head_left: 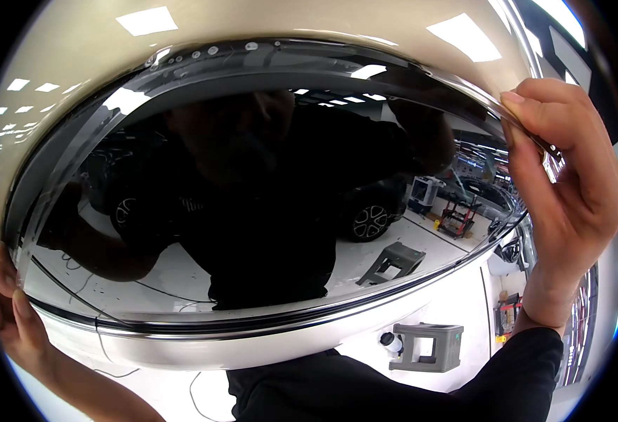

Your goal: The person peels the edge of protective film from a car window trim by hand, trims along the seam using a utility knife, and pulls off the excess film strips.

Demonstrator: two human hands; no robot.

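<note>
A dark, glossy car window (267, 211) fills the middle of the view and reflects a person, a car and the room. Along its upper edge curves a transparent strip (203, 65) with round marks. My right hand (566, 155) pinches the strip's right end between thumb and fingers, near the window's upper right corner. At the far left my left hand (13, 302) has its fingers closed on the strip's other end, by the window's lower left corner. Bright trim (253, 325) runs beneath the glass.
The cream car roof (217, 24) arches above the window. Below the car door (182, 349), a grey step stool (429, 347) stands on the white floor with a white bottle (391, 342) beside it. Thin cables lie on the floor at the lower left.
</note>
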